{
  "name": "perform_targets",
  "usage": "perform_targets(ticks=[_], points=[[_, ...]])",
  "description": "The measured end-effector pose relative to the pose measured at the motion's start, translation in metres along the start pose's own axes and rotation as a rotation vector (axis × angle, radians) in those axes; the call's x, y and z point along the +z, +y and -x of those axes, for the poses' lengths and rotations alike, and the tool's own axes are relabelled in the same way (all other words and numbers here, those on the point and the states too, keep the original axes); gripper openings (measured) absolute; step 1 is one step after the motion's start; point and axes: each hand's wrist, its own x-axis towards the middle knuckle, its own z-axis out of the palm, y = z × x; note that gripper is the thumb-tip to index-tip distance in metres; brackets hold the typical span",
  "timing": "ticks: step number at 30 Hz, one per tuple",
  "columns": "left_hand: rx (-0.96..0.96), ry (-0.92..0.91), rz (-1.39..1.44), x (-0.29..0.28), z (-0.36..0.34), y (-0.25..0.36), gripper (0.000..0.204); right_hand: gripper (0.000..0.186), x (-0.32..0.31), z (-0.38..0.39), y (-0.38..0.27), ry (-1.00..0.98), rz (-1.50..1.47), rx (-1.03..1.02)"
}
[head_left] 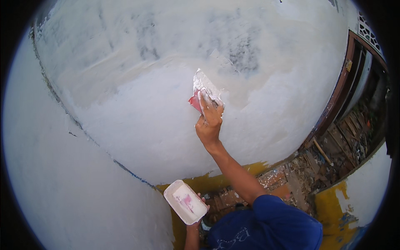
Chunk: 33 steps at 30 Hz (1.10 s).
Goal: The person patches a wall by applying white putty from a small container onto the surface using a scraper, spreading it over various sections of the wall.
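Against the wall (150, 108), my right hand (210, 121) is closed around a putty scraper (205, 81) smeared with white filler, a red part showing at its left side. The blade points upward and lies close to the wall; whether its edge touches cannot be told. White filler also coats some of my fingers. Low in the view, my left hand (203, 204) grips a shallow white rectangular tray (170, 198) from its right side and underneath. White putty (181, 192) with a pink patch lies inside the tray. Most of the left fingers are hidden by it.
A second wall (83, 179) meets the worked one at a dark cracked corner line on the left. At right stands a brown door frame (335, 93). Planks and debris (296, 179) cover the ground below. A low yellow-and-white wall (354, 200) stands at lower right.
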Motion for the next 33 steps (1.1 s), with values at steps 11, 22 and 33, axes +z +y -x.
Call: perform_targets(ticks=[11, 22, 33], points=[[0.007, -0.048, -0.059, -0.002, 0.0, -0.001, 0.064, 0.068, -0.04, -0.037, 0.037, 0.282, 0.05, 0.043], [-0.056, 0.013, -0.016, 0.012, -0.008, -0.01, 0.063, 0.069, -0.007, 0.002, -0.034, -0.125, -0.315, -0.072], [-0.062, -0.004, -0.007, -0.013, -0.004, -0.004, 0.066, 0.072, -0.014, 0.026, 0.097, -0.011, 0.244, -0.141]])
